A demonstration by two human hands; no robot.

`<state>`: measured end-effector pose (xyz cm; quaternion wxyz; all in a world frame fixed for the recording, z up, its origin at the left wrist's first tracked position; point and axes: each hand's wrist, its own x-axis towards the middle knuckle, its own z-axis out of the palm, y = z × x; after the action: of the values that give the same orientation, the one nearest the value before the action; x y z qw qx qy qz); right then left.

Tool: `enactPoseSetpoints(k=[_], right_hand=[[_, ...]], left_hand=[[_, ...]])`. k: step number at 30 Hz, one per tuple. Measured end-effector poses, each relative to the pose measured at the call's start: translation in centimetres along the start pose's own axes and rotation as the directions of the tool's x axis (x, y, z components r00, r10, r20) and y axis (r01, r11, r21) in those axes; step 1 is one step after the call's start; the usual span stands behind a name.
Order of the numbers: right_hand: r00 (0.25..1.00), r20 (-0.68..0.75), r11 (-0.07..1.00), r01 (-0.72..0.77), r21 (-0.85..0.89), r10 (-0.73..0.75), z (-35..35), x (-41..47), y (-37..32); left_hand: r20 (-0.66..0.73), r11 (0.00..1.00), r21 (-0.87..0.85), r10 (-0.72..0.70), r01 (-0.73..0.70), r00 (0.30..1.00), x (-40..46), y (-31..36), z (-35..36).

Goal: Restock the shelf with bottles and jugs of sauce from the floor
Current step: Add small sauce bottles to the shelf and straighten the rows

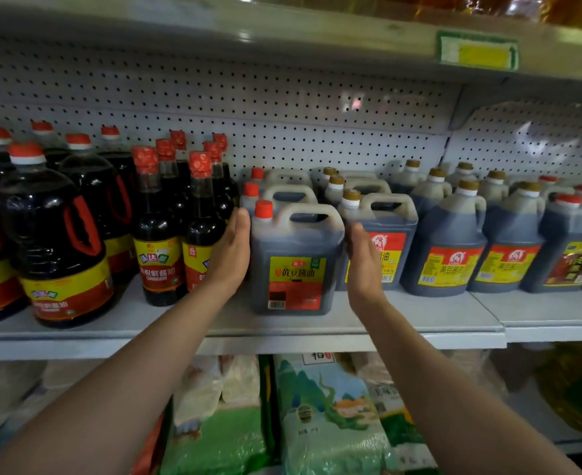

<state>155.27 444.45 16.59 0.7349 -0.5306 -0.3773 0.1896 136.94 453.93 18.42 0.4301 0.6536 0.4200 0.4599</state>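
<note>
Left hand (232, 250) and right hand (363, 265), fingers straight and together, flank the red-capped square sauce jug with yellow-red label (294, 258) at the front of the grey metal shelf (420, 322). Two like jugs stand behind it. Tall red-capped dark bottles (157, 228) crowd its left; a brown-capped jug (384, 234) stands just beside its right. Bare shelf lies ahead.

The red-capped jug (294, 258) bears a yellow label reading 黄豆酱油; other labels are too blurred to read.
</note>
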Motion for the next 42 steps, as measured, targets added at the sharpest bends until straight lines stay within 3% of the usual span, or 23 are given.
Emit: enactPoseSetpoints(k=[4,9,15,19,24,31,38,42], right_hand=[[0.984,0.171,0.998,-0.046,-0.046,0.053,1.4,4.6,-3.4],[0.938,0.251,0.908,-0.123,-0.401,0.238,3.6,10.6,-5.2],[0.924,0.324,0.843,0.006,-0.539,0.201,5.3,13.6,-6.3],[0.873,0.432,0.775,0.106,-0.622,0.227,6.2,15.5,-6.6],[0.827,0.504,0.82,0.096,-0.565,0.25,7.7,17.6,-6.9],[0.74,0.576,0.731,0.17,-0.661,0.348,9.1,20.5,-6.2],[0.716,0.618,0.694,0.263,-0.67,0.325,9.4,21.4,-5.4],[0.719,0.616,0.698,0.259,-0.668,0.323,9.5,21.4,-5.1]], left_hand=[[0.092,0.997,-0.066,-0.038,0.044,0.995,3.5,0.8,0.1],[0.178,0.969,-0.195,-0.118,0.152,0.977,8.3,-1.3,1.0],[0.194,0.95,-0.274,-0.097,0.149,0.976,8.4,0.1,1.5],[0.202,0.938,-0.33,-0.043,0.109,0.979,7.6,1.8,1.3],[0.208,0.938,-0.34,0.012,0.061,0.978,7.4,2.2,1.4],[0.156,0.977,-0.191,-0.069,0.098,0.985,8.3,0.8,1.5],[0.177,0.991,-0.103,-0.064,0.083,0.982,8.4,2.5,1.3],[0.175,0.979,-0.155,-0.102,0.13,0.979,9.5,3.0,1.5]])
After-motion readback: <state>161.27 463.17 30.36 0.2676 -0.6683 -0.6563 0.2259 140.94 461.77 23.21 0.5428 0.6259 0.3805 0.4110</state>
